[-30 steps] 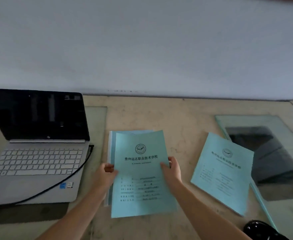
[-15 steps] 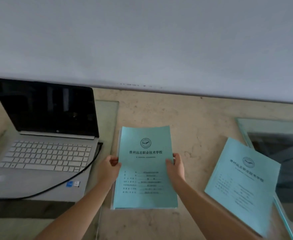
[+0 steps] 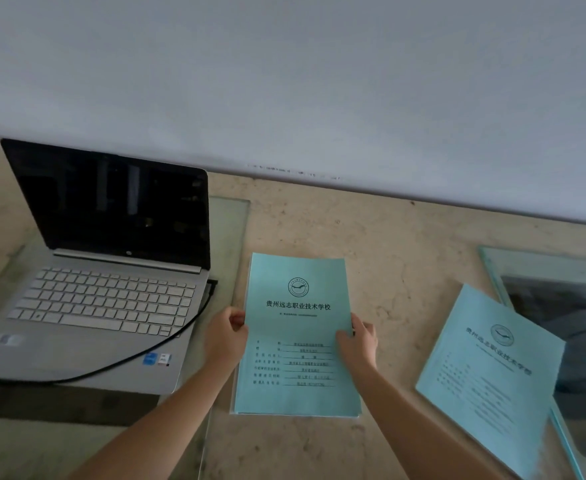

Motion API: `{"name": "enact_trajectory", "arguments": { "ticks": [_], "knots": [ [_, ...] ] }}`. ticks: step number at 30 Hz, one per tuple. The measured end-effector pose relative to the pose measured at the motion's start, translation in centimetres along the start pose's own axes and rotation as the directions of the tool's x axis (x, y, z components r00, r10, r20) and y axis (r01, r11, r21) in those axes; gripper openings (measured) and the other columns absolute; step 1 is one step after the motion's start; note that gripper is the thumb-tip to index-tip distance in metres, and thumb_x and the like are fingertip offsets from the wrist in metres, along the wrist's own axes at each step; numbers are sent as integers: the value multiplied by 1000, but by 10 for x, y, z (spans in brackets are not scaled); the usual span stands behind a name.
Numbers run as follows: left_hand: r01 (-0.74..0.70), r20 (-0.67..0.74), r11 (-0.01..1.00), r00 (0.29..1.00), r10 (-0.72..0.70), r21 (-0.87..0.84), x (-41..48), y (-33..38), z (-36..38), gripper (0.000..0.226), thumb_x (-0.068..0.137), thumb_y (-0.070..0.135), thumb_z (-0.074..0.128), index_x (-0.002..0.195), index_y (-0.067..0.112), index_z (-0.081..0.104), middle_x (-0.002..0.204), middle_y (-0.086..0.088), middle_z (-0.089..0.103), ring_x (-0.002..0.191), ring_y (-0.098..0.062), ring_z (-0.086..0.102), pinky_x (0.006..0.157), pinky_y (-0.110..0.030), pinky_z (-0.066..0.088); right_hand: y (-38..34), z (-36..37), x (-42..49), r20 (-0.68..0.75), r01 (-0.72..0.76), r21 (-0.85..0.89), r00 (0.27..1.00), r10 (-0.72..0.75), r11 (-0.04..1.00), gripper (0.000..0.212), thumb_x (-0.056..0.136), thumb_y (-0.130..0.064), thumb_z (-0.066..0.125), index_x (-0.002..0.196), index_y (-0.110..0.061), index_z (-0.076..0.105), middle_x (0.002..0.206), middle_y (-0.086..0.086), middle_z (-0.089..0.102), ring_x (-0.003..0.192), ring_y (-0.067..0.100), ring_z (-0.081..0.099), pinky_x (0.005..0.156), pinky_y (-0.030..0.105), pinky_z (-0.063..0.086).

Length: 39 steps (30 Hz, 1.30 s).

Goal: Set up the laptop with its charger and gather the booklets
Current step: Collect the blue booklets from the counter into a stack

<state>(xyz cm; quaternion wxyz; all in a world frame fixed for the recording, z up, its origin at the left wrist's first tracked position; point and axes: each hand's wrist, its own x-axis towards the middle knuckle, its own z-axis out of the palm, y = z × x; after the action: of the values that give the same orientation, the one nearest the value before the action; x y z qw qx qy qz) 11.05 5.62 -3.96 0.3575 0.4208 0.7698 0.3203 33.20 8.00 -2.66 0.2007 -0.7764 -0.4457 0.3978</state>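
Booklets (image 3: 296,341): where do we have them?
— Stacked on the table (image 3: 406,254), just right of the laptop (image 3: 104,306). Our left hand (image 3: 225,341) and right hand (image 3: 357,344) pinch the stack's side edges.
— And the charger cable (image 3: 180,336)?
— Draped across the laptop's front corner. We see a loose booklet (image 3: 489,375) lying farther right.

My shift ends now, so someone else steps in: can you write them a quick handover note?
Left grip and right grip pinch the side edges of the booklet stack, lying on the table beside the laptop.
Done: laptop open, screen dark; charger cable runs to its right side.
Left: the loose booklet on the right, with another edge showing under it, to go onto the stack.
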Motion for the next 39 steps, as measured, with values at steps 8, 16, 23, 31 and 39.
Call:
{"name": "enact_trajectory", "arguments": {
  "ticks": [8, 16, 23, 31, 39],
  "knots": [
    [-39, 30, 999, 999, 38, 38, -1, -1, 1, 46, 83, 1, 60, 128, 9, 54, 108, -5, 66, 89, -17, 63, 75, -32, 56, 2, 8, -6, -5, -6, -57, 1000, 5, 998, 57, 84, -13, 51, 138, -22, 35, 133, 6, 33, 125, 23, 26, 92, 40, 35],
    [-38, 23, 998, 999, 37, 49, -3, -3, 1, 50, 80, -2, 58, 127, 15, 59, 103, -6, 69, 89, -22, 65, 75, -42, 58, -4, 18, -10, -73, -66, -63, 995, 62, 996, 55, 82, -20, 53, 135, -16, 37, 132, 8, 37, 120, 25, 29, 96, 45, 39],
    [-39, 28, 994, 999, 36, 101, -3, 2, 0, 47, 80, -4, 53, 119, 20, 65, 87, 1, 71, 69, -15, 63, 47, -18, 38, -13, 38, -19, -112, -106, -155, 990, 89, 982, 75, 78, -29, 58, 141, -14, 21, 140, 10, 27, 124, 30, 24, 105, 43, 25],
    [-81, 122, 983, 991, 61, 165, -2, 2, -5, 59, 81, -3, 57, 135, 19, 52, 106, -9, 66, 83, -23, 65, 62, -32, 56, -10, 24, -16, -54, -83, -116, 996, 77, 990, 59, 80, -26, 55, 134, -17, 32, 136, 7, 32, 122, 26, 27, 102, 45, 34],
    [-121, 263, 942, 964, 37, 312, -31, 3, -6, 56, 78, -5, 60, 130, 11, 44, 118, -13, 47, 95, -28, 60, 66, -31, 59, 5, -10, -48, 91, -106, 160, 992, 92, 981, 38, 87, -13, 47, 125, -14, 50, 117, 10, 59, 100, 27, 61, 73, 35, 54]
  ]
}}
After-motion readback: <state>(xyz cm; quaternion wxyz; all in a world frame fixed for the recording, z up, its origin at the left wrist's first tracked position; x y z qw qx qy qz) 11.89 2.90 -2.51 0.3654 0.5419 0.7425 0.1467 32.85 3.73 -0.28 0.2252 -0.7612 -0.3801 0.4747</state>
